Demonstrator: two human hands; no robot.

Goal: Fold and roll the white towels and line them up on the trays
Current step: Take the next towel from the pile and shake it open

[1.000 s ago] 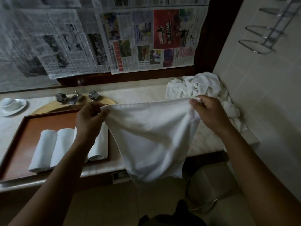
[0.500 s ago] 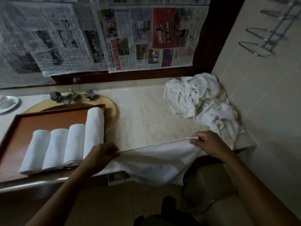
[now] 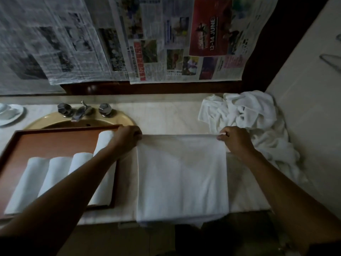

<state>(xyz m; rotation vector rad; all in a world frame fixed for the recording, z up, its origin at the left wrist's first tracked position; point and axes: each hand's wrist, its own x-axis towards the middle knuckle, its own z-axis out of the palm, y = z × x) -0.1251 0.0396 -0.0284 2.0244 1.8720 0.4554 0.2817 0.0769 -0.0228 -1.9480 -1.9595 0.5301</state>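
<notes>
Both reach forward: left grip (image 3: pixel 127 138) and right grip (image 3: pixel 235 140) each pinch a far corner of the towel (image 3: pixel 181 180), flat on the table (image 3: pixel 166 117).

The tray (image 3: pixel 51 145) holding rolled towels (image 3: pixel 55 174) lay at lower left, the flat towel (image 3: pixel 182 174) at centre, the towel pile (image 3: pixel 245 111) at right.

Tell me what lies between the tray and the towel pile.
In the head view, a flat towel lies between tray and pile; the left hand and right hand pinch its far corners.
</notes>
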